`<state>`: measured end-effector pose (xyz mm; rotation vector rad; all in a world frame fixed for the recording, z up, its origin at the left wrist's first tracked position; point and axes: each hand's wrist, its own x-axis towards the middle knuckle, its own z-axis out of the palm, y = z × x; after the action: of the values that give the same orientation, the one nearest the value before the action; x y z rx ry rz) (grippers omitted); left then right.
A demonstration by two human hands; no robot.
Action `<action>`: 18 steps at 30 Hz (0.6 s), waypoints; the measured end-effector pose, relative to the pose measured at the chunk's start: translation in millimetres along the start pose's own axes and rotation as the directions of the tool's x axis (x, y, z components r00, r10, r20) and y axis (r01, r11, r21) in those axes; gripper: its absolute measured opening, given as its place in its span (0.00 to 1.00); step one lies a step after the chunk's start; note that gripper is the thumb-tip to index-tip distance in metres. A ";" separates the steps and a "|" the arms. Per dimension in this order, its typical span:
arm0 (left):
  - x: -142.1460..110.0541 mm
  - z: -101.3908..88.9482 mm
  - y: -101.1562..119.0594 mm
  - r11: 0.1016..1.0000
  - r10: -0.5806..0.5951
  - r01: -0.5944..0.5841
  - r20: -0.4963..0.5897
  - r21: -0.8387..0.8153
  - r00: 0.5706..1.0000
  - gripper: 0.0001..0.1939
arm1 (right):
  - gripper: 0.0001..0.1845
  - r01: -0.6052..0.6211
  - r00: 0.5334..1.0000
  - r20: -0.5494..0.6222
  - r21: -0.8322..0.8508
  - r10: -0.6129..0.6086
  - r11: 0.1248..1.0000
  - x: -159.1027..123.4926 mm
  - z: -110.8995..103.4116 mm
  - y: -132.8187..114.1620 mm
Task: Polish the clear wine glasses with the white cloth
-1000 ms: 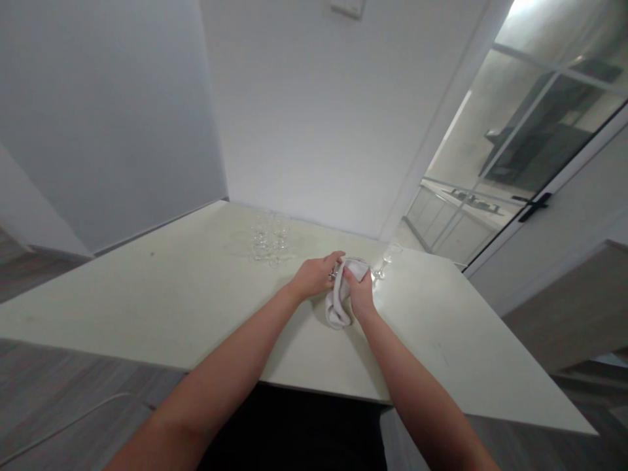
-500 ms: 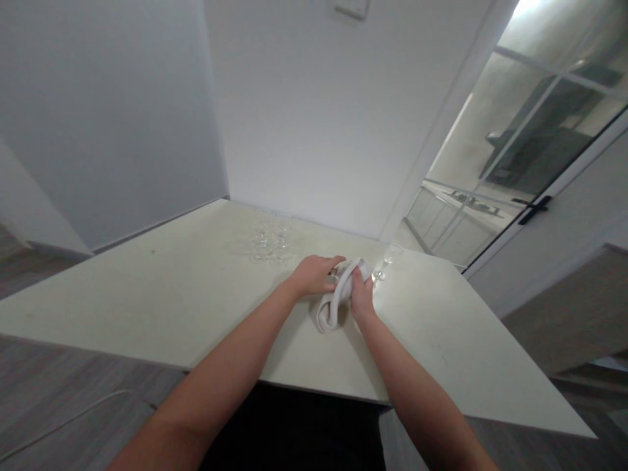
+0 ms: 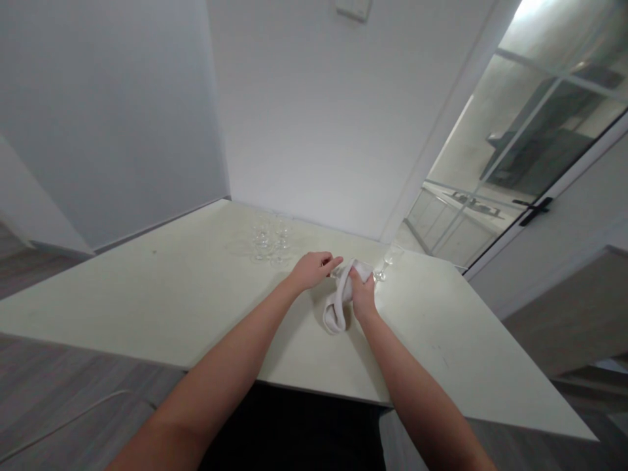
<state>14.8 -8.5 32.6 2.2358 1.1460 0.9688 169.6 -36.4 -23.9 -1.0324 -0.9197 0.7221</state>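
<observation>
A white cloth is bunched in my right hand, its folded end hanging down above the table. My right fingers are closed and press the cloth around a clear wine glass, whose bowl is mostly covered. At the left end of that glass, my left hand pinches its stem or foot between thumb and fingers; the exact grip is partly hidden. Just beyond my right hand stands another stemmed glass. Farther left, several clear stemmed glasses are grouped together.
The pale table reaches to the white wall at the back. To the right is a glazed door with a black handle. A cable lies on the floor at left.
My left hand has drawn slightly left, away from the cloth, and its fingers have closed into a pinch. The cloth and my right hand have shifted slightly to the right.
</observation>
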 end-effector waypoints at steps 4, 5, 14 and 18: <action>-6.9 1.8 7.2 0.935 0.294 -0.268 -0.087 0.232 0.952 0.20 | 0.25 -0.128 0.990 -0.038 0.150 0.135 0.980 4.6 0.0 6.6; -7.8 2.6 8.0 0.921 0.330 -0.301 -0.087 0.246 0.940 0.18 | 0.25 -0.132 0.989 -0.037 0.165 0.140 0.977 4.9 0.0 6.7; 6.4 4.0 -6.5 0.959 -0.157 0.131 -0.085 -0.250 0.984 0.29 | 0.28 0.135 0.988 0.080 -0.076 -0.129 0.988 -8.5 1.9 -11.5; 8.8 3.3 -8.3 0.866 -0.312 0.314 0.068 -0.389 0.948 0.28 | 0.28 0.116 0.989 0.105 -0.067 -0.108 0.991 -9.9 3.4 -11.9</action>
<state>16.6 3.1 28.5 1.6681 1.1466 0.9587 163.1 -47.6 -14.9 -1.0067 -1.0902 0.6556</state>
